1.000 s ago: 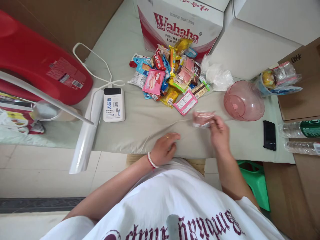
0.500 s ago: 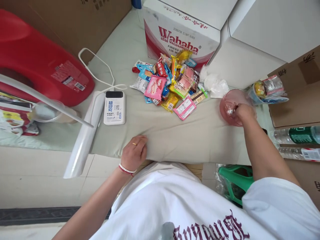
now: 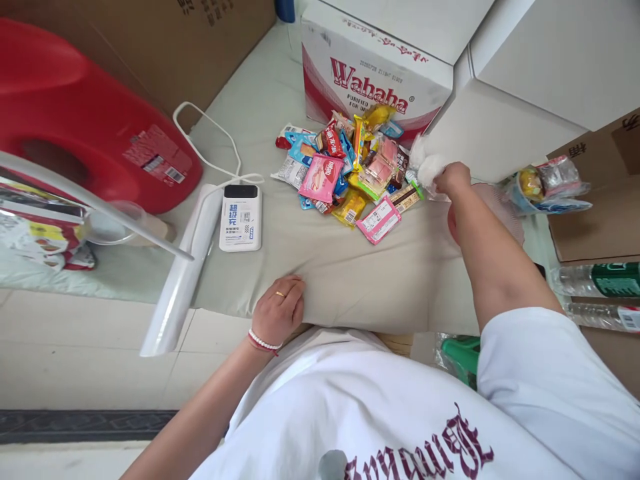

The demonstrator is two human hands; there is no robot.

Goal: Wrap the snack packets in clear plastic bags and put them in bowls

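Note:
My right hand (image 3: 453, 179) reaches across the pink ribbed bowl (image 3: 500, 213). Its fingers are pinched at a crumpled white wad (image 3: 431, 170), thin like tissue or plastic film; which, I cannot tell. My forearm hides part of the bowl. Left of the wad lies a pile of wrapped snacks, with a pink snack packet (image 3: 323, 177) on top and a pink-edged packet (image 3: 379, 220) at its front. My left hand (image 3: 280, 303) rests on the front edge of the pale cloth (image 3: 340, 280), fingers curled together and no object showing in them.
A white power bank (image 3: 241, 219) with a cable lies left, beside a white roll (image 3: 183, 273) and a big red jug (image 3: 100, 127). Behind the snacks stands a Wahaha carton (image 3: 375, 67). At right are a cup of snacks (image 3: 525, 193) and plastic bottles (image 3: 615, 280).
My right hand has moved up and left, out of the pink bowl to the white wad. My left hand stays on the cloth edge. The view has shifted slightly.

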